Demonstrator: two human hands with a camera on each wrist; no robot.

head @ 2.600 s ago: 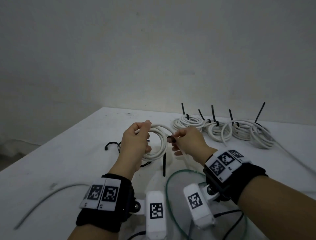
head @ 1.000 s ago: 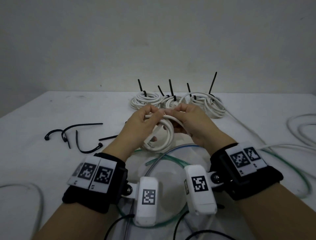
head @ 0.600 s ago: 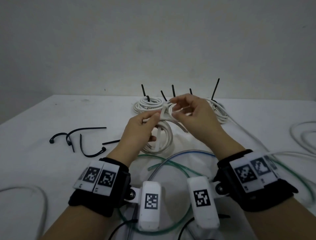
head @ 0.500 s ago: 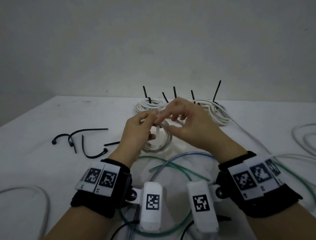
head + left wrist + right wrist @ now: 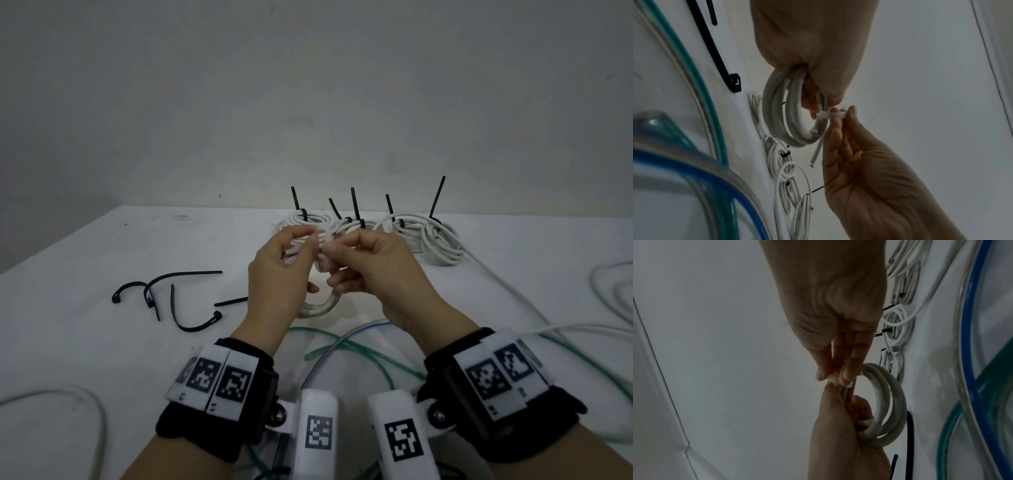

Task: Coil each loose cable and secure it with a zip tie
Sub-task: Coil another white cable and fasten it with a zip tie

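White cable coil [image 5: 320, 301], several turns thick, hangs above the bench [image 5: 102, 260] in the left hand [image 5: 279, 274], whose fingers are curled round one side of the loops; in the left wrist view the coil [image 5: 795, 116] shows a loose cut end dangling below it. The right hand [image 5: 373, 270] meets the left at the top of the coil, thumb and fingertips pinched together on a pale zip tie [image 5: 831, 115] bent across the bundle; whether the tie is already threaded through its head cannot be told. In the right wrist view the same pinch shows on the tie [image 5: 835, 380], right beside the left thumb. Behind the hands, at the far edge of the bench, lie finished white coils [image 5: 404, 229], each bound with a black tie whose tail sticks upward. To the left on the bench lie loose black zip ties [image 5: 164, 294], apart from the hands. Green tubing [image 5: 346, 346] and a clear tube with a blue tint curve across the bench beneath the wrists, and more white cable [image 5: 613, 287] loops at the right edge.
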